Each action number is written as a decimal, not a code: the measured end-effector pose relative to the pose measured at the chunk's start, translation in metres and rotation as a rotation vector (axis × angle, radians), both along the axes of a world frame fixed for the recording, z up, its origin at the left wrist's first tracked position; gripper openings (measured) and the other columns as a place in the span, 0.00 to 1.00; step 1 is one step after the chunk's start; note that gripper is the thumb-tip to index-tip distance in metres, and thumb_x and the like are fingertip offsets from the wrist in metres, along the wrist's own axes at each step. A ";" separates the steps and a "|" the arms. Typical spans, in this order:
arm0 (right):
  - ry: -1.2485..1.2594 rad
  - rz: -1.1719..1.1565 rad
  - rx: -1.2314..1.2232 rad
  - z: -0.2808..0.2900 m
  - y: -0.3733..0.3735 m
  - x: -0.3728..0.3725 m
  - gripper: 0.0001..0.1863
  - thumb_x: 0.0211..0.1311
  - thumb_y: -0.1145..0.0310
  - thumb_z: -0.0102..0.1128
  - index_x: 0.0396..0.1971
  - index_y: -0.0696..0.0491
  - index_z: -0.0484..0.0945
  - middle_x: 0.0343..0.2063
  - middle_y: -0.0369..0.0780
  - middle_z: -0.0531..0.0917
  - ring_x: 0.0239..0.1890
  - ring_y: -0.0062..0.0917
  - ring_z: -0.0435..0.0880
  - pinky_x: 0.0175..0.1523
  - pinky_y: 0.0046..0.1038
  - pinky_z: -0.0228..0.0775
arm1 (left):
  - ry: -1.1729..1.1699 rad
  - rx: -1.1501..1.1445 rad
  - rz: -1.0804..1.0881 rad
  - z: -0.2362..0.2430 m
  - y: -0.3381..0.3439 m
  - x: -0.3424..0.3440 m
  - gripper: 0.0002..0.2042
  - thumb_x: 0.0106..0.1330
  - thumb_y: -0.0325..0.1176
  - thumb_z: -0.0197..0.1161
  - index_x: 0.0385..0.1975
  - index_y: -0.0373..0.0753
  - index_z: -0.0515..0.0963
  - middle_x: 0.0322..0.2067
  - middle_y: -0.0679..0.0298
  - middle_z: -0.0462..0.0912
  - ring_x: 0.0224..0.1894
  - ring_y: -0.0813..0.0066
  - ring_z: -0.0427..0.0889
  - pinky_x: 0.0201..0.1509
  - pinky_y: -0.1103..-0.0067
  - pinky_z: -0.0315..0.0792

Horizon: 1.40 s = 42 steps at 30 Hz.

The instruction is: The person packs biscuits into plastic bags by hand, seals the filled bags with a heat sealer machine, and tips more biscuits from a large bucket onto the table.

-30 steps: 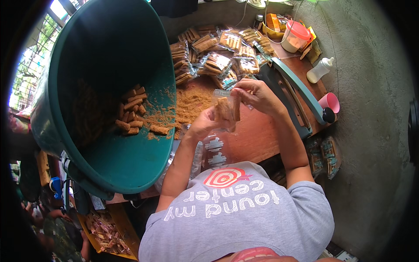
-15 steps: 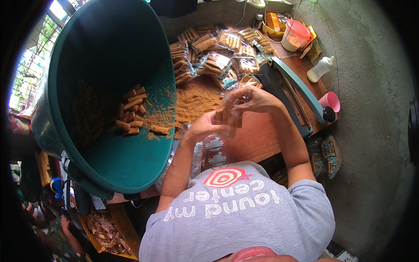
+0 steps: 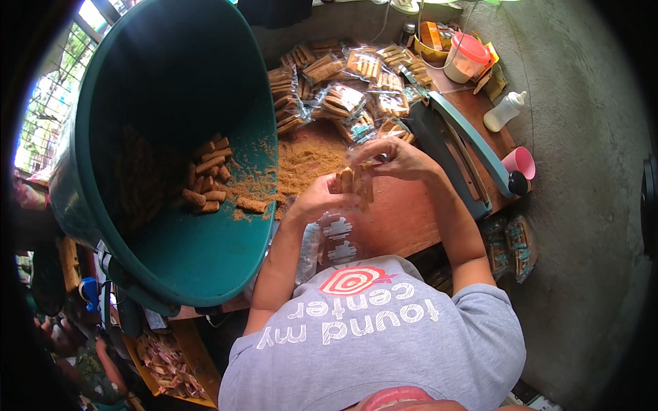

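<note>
Over the brown work table (image 3: 404, 216), my left hand (image 3: 319, 200) is closed around a small clear bag of brown, crumb-coated snack sticks (image 3: 347, 181). My right hand (image 3: 403, 159) pinches the upper right part of the same bag, its fingers bent and partly blurred. How many sticks are inside cannot be made out. To the left, a big green tub (image 3: 195, 274) lies tipped toward me with loose snack sticks (image 3: 207, 171) in it. Brown crumbs (image 3: 312, 152) spread from its rim onto the table. Below my hands lie flat clear bags (image 3: 338, 238) with pale print.
Filled snack packs (image 3: 343, 99) are heaped at the back. A blue-green bag sealer (image 3: 473, 140) stands right of my right hand. Beyond it are a squeeze bottle (image 3: 504, 111), a pink cup (image 3: 521, 162) and a red-lidded tub (image 3: 467, 60). Wrapped pieces (image 3: 171, 366) fill a yellow crate at lower left.
Both hands stay in nearly the same place on the bag. My right fingers have shifted slightly, and the sticks show a little more plainly above my left hand.
</note>
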State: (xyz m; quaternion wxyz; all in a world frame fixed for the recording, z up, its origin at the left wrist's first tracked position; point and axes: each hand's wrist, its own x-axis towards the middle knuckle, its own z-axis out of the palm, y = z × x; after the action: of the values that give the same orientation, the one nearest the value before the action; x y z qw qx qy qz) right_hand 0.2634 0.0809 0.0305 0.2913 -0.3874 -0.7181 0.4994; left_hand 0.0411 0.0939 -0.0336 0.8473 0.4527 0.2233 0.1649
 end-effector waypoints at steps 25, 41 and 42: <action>-0.055 -0.065 0.216 -0.012 -0.007 -0.005 0.19 0.45 0.75 0.65 0.41 0.54 0.75 0.34 0.40 0.82 0.38 0.25 0.81 0.42 0.28 0.71 | -0.007 0.135 0.123 0.004 -0.004 0.008 0.15 0.54 0.22 0.65 0.42 0.34 0.73 0.36 0.65 0.80 0.37 0.81 0.78 0.42 0.80 0.74; -0.101 -0.138 -0.006 -0.010 -0.011 0.002 0.08 0.52 0.68 0.65 0.28 0.56 0.79 0.29 0.37 0.80 0.33 0.22 0.77 0.40 0.24 0.69 | -0.128 -0.154 0.130 -0.018 0.002 0.001 0.14 0.60 0.27 0.61 0.46 0.33 0.70 0.40 0.63 0.78 0.40 0.79 0.78 0.45 0.81 0.74; -0.101 -0.138 -0.007 -0.011 -0.011 0.001 0.08 0.52 0.68 0.65 0.28 0.56 0.79 0.29 0.37 0.80 0.33 0.22 0.77 0.40 0.24 0.69 | -0.127 -0.155 0.130 -0.016 0.001 0.002 0.14 0.60 0.27 0.61 0.46 0.33 0.70 0.40 0.63 0.78 0.40 0.79 0.78 0.45 0.81 0.74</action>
State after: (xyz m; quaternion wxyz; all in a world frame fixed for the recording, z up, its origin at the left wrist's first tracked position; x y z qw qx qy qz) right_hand 0.2643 0.0694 0.0200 0.2873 -0.4617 -0.7014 0.4607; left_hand 0.0434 0.0946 -0.0497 0.8797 0.3592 0.2102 0.2301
